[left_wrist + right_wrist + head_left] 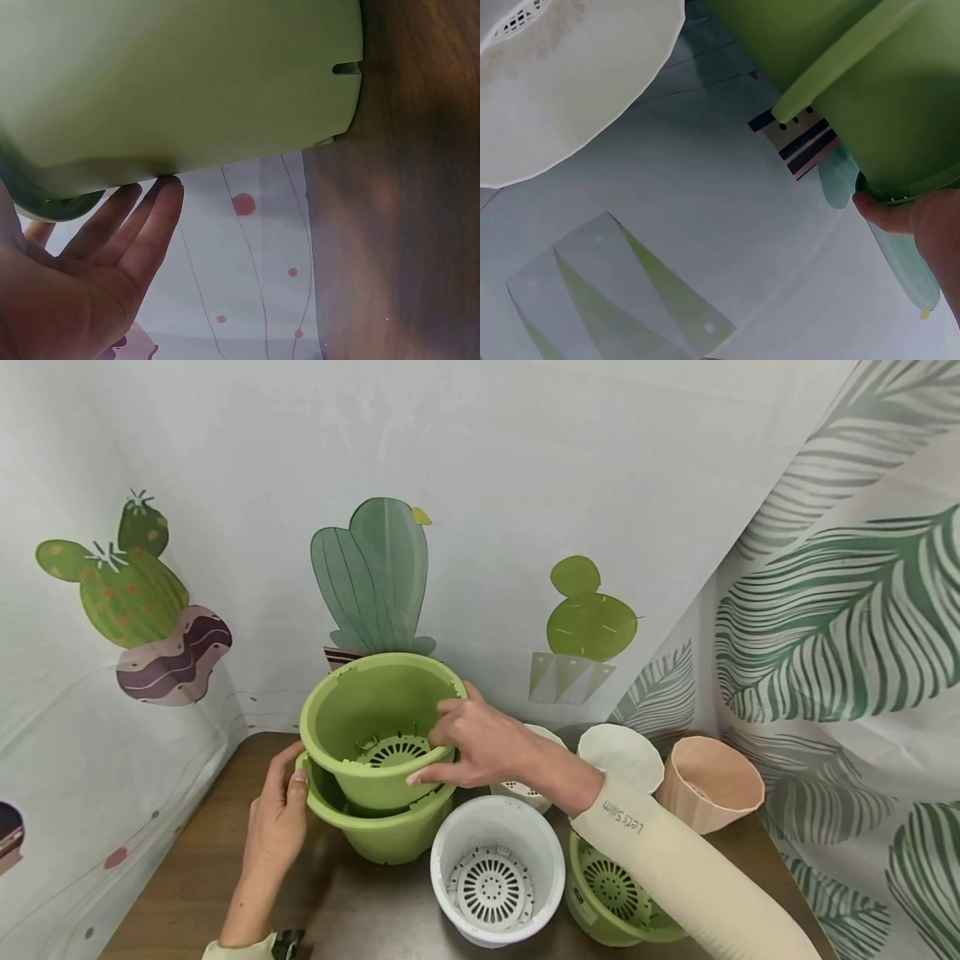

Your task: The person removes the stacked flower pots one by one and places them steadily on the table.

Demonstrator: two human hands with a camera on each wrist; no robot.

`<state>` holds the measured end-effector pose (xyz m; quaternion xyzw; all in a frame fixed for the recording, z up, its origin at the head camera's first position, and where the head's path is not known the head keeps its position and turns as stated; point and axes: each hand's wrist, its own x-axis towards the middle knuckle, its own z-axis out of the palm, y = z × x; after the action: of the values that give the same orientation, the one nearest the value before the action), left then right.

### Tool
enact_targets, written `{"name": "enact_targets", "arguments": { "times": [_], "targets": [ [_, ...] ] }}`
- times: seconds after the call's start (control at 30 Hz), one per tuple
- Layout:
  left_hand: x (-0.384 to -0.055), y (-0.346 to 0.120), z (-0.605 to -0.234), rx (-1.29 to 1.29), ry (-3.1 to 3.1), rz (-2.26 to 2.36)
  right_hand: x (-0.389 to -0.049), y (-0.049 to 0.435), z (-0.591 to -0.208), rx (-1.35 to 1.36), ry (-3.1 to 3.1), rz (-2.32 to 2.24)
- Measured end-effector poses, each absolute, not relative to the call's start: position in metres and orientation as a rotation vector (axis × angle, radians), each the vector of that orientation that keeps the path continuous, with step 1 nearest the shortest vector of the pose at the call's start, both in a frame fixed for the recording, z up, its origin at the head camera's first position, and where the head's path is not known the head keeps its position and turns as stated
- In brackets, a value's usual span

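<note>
A green plant pot (375, 787) with a slotted bottom sits tilted, part way inside a second green pot (384, 842). My right hand (480, 739) grips the upper pot by its right rim, thumb outside and the other fingers over the edge. At the left, my left hand (279, 814) holds the lower pot near its rim. The left wrist view has the left fingers (154, 232) against the lower pot's wall (195, 82). In the right wrist view, the right thumb (881, 214) lies by the upper pot's rim.
A white slotted pot (497, 828) stands just right of the pair, and another green pot (588, 914) is partly under the right sleeve (675, 860). Behind stand a white pot (621, 760), a pink pot (712, 768) and a partly hidden white pot (551, 735). The brown table (202, 852) meets a printed curtain (480, 527).
</note>
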<state>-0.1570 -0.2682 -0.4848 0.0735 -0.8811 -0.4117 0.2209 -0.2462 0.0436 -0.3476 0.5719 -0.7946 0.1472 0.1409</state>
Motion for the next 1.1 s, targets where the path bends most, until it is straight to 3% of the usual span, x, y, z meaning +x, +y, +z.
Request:
{"name": "enact_targets", "arguments": {
  "times": [1.1],
  "targets": [
    [-0.158,-0.268,-0.486,0.173,-2.412,-1.158,-0.243,0.067,-0.313,1.625,-1.992,0.627]
  ]
}}
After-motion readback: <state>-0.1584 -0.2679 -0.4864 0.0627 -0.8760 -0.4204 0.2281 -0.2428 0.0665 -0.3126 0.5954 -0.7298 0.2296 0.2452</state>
